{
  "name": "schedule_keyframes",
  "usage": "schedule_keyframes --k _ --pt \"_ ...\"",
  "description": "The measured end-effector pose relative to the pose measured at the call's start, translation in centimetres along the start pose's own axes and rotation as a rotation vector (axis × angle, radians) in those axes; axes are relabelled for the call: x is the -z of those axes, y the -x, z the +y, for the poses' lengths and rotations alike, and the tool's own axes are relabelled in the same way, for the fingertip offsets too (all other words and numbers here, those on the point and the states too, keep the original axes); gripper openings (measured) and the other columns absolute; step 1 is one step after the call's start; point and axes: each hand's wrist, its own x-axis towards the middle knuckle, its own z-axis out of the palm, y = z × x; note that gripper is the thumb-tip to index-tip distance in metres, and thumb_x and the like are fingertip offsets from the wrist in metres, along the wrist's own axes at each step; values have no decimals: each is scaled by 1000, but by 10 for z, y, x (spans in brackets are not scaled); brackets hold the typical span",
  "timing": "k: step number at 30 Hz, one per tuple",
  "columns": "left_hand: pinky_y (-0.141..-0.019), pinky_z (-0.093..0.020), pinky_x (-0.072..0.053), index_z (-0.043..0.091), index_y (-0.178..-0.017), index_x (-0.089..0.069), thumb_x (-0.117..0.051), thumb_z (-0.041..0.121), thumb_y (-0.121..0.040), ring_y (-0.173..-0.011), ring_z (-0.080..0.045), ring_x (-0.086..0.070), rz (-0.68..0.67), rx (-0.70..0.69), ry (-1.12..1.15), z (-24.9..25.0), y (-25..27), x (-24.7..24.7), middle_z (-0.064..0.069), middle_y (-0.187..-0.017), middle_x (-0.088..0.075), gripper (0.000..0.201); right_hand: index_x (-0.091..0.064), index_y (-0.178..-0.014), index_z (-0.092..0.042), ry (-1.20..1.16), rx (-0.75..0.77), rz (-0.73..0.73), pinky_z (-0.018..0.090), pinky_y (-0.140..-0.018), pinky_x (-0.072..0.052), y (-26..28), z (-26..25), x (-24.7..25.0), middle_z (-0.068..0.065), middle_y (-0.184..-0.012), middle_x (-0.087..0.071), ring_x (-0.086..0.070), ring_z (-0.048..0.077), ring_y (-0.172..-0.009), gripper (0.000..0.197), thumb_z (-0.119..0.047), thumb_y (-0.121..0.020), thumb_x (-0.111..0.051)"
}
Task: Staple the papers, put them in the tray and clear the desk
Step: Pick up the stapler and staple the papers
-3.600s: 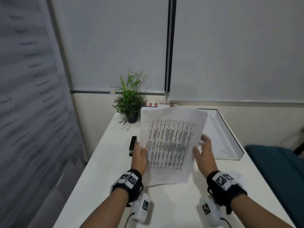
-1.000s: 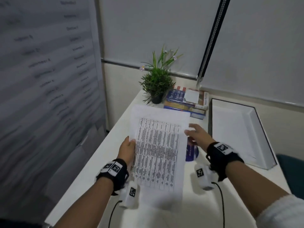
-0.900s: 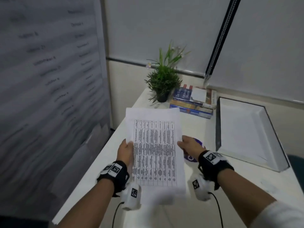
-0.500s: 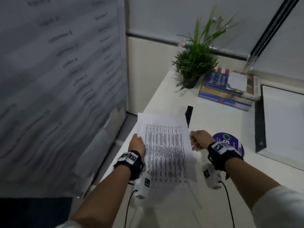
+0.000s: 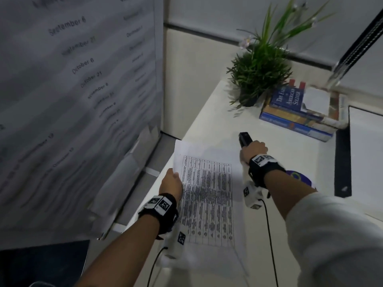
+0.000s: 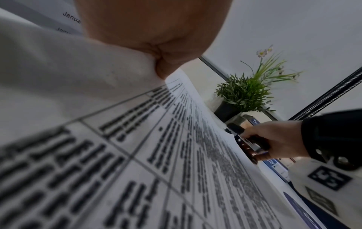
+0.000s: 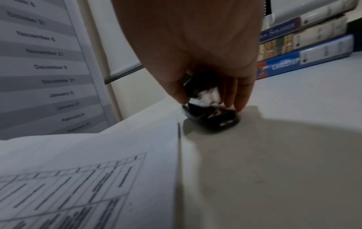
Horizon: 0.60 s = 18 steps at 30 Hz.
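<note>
The printed papers (image 5: 207,195) lie on the white desk (image 5: 279,154), their left edge jutting past the desk edge. My left hand (image 5: 171,183) pinches that left edge; in the left wrist view the thumb lies on the papers (image 6: 137,155). My right hand (image 5: 253,150) grips the black stapler (image 5: 245,138), just beyond the papers' far right corner. In the right wrist view the fingers curl round the stapler (image 7: 211,113), which touches the desk. The white tray (image 5: 364,154) sits at the far right, partly cut off.
A potted plant (image 5: 259,73) stands at the desk's back corner. Beside it is a stack of books (image 5: 300,112). A purple disc (image 5: 298,177) lies under my right forearm. A wall chart (image 5: 72,90) hangs close on the left.
My right hand let go of the papers' right edge, reached forward and took hold of the stapler. The papers came down onto the desk, still held by my left hand. My head turned left.
</note>
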Motion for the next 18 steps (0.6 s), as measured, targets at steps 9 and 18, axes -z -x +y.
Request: schedule_keyframes --k 9,18 --pt "-103 -40 -39 5 -135 -38 -28 21 -99 -123 -34 -49 -202 -222 -24 58 47 -41 -21 -139 -49 41 -38 -134 -2 -755 118 321 26 -75 -45 25 80 87 23 -112 -57 -57 29 -94 57 -8 -80 -57" --pt "-71 -34 -43 5 -111 -48 -27 24 -99 -78 -25 -53 -269 -501 77 135 152 -140 -14 -98 -64 31 -38 -124 -6 -1081 175 623 35 -82 -48 80 139 162 4 -102 -56 -56 20 -91 48 -23 -85 -60"
